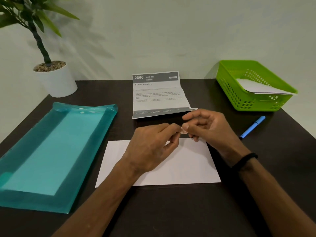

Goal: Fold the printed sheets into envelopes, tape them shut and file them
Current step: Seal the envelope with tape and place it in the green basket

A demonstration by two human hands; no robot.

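A white folded sheet lies blank side up on the dark table, right in front of me. My left hand and my right hand meet just above its far edge. Their fingertips pinch a small, pale, translucent piece of tape between them; it is tiny and hard to make out. Behind the hands a printed sheet headed "2666 KITCHEN" leans creased against the wall, its lower flap on the table. A teal plastic document folder lies at the left, holding pale paper.
A green perforated basket stands at the back right with white folded paper in it. A blue pen lies to the right of my right hand. A potted plant in a white pot stands at the back left.
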